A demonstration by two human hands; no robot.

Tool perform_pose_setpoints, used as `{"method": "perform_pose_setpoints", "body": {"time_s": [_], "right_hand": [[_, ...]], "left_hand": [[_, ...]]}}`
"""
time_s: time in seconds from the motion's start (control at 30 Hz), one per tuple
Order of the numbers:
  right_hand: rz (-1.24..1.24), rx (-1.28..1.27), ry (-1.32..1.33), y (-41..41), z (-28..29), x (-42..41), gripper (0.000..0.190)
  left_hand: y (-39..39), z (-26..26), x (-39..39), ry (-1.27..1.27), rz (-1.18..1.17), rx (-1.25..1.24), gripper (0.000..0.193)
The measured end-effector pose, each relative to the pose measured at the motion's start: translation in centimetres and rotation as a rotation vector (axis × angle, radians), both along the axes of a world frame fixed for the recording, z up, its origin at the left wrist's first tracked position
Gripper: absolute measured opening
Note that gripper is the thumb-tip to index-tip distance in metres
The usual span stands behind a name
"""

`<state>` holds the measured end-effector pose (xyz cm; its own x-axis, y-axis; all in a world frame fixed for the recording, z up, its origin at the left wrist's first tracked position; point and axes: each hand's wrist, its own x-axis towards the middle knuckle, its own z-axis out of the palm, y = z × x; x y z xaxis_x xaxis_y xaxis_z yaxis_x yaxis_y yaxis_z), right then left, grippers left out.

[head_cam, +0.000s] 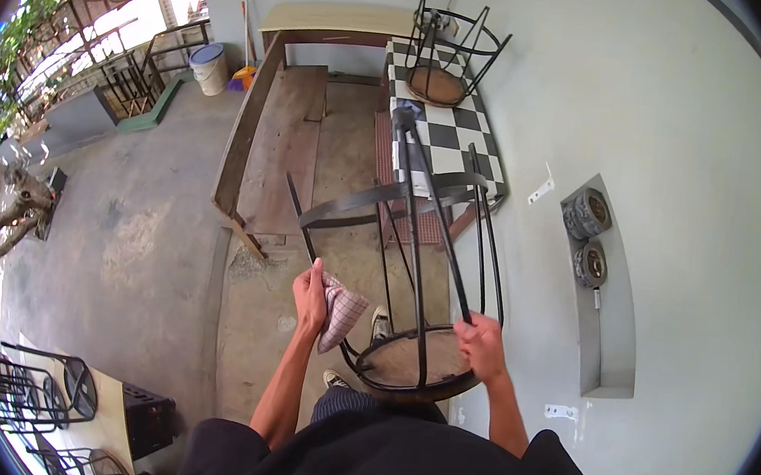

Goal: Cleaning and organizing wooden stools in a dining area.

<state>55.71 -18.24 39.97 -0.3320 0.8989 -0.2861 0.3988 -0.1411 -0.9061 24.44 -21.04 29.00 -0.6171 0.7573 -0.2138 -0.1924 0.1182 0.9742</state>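
A metal-framed round stool is upside down in front of me, its black legs up and its round seat nearest my body. My left hand is closed round one leg at the left, with a checked cloth pressed there and hanging to the right of the fingers. My right hand grips another black leg near the seat on the right. A flat black ring joins the legs about halfway up.
A second upturned stool rests on a checkered table ahead, against the wall. Left of it stand a wooden bench and a lidded bucket. More stools lie at the lower left. A wall niche is on the right.
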Motion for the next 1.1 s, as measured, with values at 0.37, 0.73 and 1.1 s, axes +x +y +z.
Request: {"method": "perform_pose_setpoints", "body": {"time_s": [0.37,0.73,1.1], "right_hand": [[-0.274,-0.319,0.652,15.1,-5.4,-1.7,0.046],[-0.306,0.283,0.675,29.4,-3.7,1.8,0.045],[-0.685,0.319,0.584,40.1,-5.8,2.0,0.054]], "left_hand": [[12.8,7.8,-1.1,0.445,0.005,-0.015,0.053],[23.4,10.9,3.8,0.428,0.115,0.380,0.038],[35.0,7.5,6.0,0.668,0.029,0.349,0.047]]}}
